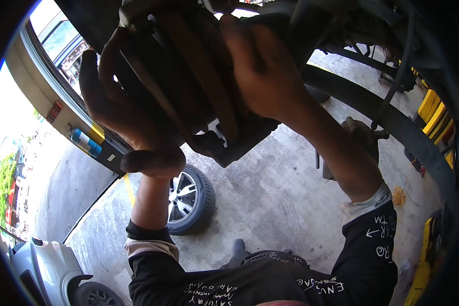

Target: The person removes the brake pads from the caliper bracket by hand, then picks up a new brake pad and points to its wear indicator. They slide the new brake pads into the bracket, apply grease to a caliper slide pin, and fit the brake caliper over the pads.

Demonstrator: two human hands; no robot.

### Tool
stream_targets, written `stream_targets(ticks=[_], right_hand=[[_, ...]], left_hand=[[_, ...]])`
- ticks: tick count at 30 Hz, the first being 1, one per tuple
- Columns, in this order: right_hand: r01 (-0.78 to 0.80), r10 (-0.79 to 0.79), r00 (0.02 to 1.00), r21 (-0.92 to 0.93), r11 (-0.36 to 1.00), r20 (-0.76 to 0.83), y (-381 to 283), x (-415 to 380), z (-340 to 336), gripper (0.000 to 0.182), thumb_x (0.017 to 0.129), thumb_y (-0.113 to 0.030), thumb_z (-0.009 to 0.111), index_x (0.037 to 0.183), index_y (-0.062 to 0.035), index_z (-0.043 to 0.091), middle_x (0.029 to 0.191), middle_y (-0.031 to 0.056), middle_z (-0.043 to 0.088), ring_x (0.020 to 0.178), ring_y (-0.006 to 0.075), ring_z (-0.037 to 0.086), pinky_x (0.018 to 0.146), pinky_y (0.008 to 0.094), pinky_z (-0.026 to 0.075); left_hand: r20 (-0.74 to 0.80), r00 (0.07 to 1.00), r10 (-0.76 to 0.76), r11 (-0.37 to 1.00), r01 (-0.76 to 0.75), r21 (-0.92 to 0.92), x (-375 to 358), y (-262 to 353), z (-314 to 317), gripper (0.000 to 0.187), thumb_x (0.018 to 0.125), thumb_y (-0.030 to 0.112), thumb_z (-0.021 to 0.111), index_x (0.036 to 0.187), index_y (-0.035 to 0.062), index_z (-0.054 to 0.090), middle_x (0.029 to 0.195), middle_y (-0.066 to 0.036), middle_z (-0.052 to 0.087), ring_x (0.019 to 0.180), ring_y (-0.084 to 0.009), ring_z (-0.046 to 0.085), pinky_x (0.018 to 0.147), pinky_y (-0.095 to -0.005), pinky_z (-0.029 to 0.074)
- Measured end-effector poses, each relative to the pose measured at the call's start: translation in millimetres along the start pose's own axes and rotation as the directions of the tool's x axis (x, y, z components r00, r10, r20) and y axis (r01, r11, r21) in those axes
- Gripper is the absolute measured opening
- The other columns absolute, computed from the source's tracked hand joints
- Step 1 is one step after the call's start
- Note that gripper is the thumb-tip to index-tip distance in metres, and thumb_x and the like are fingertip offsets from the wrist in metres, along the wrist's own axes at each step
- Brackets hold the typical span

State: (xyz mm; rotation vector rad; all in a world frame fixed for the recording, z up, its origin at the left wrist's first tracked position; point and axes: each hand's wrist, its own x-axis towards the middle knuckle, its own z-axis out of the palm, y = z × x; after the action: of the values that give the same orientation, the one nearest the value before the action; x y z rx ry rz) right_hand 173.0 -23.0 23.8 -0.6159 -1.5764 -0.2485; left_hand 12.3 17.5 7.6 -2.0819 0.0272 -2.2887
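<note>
Overhead, in deep shadow, is a wheel's brake assembly with a rusty brake disc edge [209,76] and a dark caliper bracket [237,150] around its lower part. My left hand [132,115] is at the assembly's left side, its fingers spread and curved upward and its thumb sticking out below. Whether its fingertips touch the metal is hard to tell in the dark. My right hand [265,71] is on the right side of the disc with its fingers bent in against the assembly. What lies under those fingers is hidden.
A removed wheel [188,201] lies on the concrete floor below. A dark hose [400,66] hangs at the right, near yellow lift parts [433,115]. A metal part [364,140] is beyond my right forearm. A silver car [48,273] stands at lower left; a blue cylinder [85,143] is on the pillar.
</note>
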Motion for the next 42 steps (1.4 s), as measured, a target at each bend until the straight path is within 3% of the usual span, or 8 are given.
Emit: stream_targets(ticks=[6, 12, 21, 24, 27, 34, 36, 42], right_hand=[[-0.076, 0.076, 0.997, 0.011, 0.997, 0.005, -5, 3, 2, 0.039, 0.103, -0.02, 0.039, 0.078, 0.0033, 0.055, 0.057, 0.02, 0.054, 0.055, 0.0368, 0.061, 0.054, 0.0456, 0.045], [0.08, -0.082, 0.993, -0.032, 0.996, -0.082, 3, 3, 8, 0.03, 0.101, -0.016, 0.042, 0.082, 0.0035, 0.056, 0.06, 0.0208, 0.056, 0.056, 0.0374, 0.061, 0.054, 0.0447, 0.047], [0.127, -0.136, 0.986, -0.093, 0.988, -0.1, 1, 1, 8, 0.028, 0.098, -0.012, 0.046, 0.078, 0.0046, 0.055, 0.061, 0.0215, 0.057, 0.057, 0.0379, 0.061, 0.055, 0.0447, 0.047], [0.104, -0.104, 0.995, -0.176, 0.979, 0.01, -6, 3, 5, 0.029, 0.098, -0.013, 0.046, 0.076, 0.004, 0.055, 0.059, 0.0215, 0.056, 0.057, 0.0384, 0.061, 0.055, 0.0449, 0.047], [0.093, -0.107, 0.989, -0.143, 0.985, -0.097, -8, 1, 11, 0.03, 0.098, -0.014, 0.046, 0.075, 0.0034, 0.056, 0.058, 0.0217, 0.055, 0.056, 0.0387, 0.06, 0.054, 0.0445, 0.047], [0.13, -0.136, 0.99, -0.145, 0.981, -0.031, -6, 6, 4, 0.032, 0.099, -0.014, 0.046, 0.074, 0.0026, 0.056, 0.056, 0.0188, 0.054, 0.052, 0.0384, 0.058, 0.053, 0.0469, 0.046], [-0.021, 0.03, 0.996, -0.101, 0.995, 0.081, -11, 8, -2, 0.042, 0.103, -0.024, 0.044, 0.073, 0.001, 0.059, 0.055, 0.0166, 0.055, 0.05, 0.0366, 0.058, 0.054, 0.0462, 0.046], [0.048, 0.031, 0.967, -0.3, 0.953, 0.254, -14, 14, -16, 0.075, 0.106, -0.055, 0.032, 0.063, -0.0003, 0.06, 0.055, 0.0143, 0.059, 0.051, 0.0323, 0.061, 0.054, 0.0424, 0.046]], left_hand=[[0.009, 1.0, -0.016, 1.0, 0.016, 0.012, 0, 0, -2, 0.113, 0.084, 0.09, 0.009, 0.156, 0.0021, 0.013, 0.158, -0.027, 0.021, 0.143, -0.0433, 0.035, 0.118, -0.0585, 0.027], [-0.008, 1.0, 0.006, 0.999, -0.006, 0.033, 2, -1, -2, 0.106, 0.088, 0.086, 0.016, 0.157, 0.0057, 0.01, 0.154, -0.031, 0.028, 0.142, -0.047, 0.035, 0.118, -0.0575, 0.027], [0.04, 0.999, 0.024, 1.0, -0.024, 0.017, 2, 2, -1, 0.111, 0.085, 0.089, 0.017, 0.156, 0.0034, 0.013, 0.158, -0.027, 0.02, 0.142, -0.045, 0.035, 0.116, -0.0588, 0.03], [0.019, 1.0, -0.007, 0.993, 0.005, 0.117, 1, 4, -4, 0.11, 0.086, 0.088, 0.018, 0.156, 0.0035, 0.012, 0.156, -0.029, 0.024, 0.141, -0.0445, 0.037, 0.116, -0.0573, 0.03], [0.087, 0.996, -0.005, 0.997, -0.002, 0.075, 7, 5, -3, 0.11, 0.087, 0.087, 0.023, 0.156, 0.003, 0.01, 0.153, -0.03, 0.028, 0.14, -0.0431, 0.038, 0.116, -0.0545, 0.031], [0.064, 0.994, 0.093, 0.995, -0.096, 0.041, 4, -1, 2, 0.102, 0.091, 0.083, 0.017, 0.156, 0.003, 0.014, 0.153, -0.031, 0.029, 0.143, -0.0416, 0.035, 0.12, -0.0531, 0.026], [0.062, 0.994, 0.093, 0.995, -0.095, 0.041, 3, -1, 2, 0.103, 0.091, 0.083, 0.016, 0.156, 0.0031, 0.014, 0.153, -0.031, 0.029, 0.143, -0.0413, 0.035, 0.12, -0.0532, 0.026], [0.028, 0.994, 0.103, 0.994, -0.104, 0.042, 2, -3, 2, 0.104, 0.089, 0.084, 0.011, 0.155, 0.0034, 0.014, 0.151, -0.031, 0.032, 0.142, -0.0409, 0.036, 0.119, -0.0549, 0.025]])
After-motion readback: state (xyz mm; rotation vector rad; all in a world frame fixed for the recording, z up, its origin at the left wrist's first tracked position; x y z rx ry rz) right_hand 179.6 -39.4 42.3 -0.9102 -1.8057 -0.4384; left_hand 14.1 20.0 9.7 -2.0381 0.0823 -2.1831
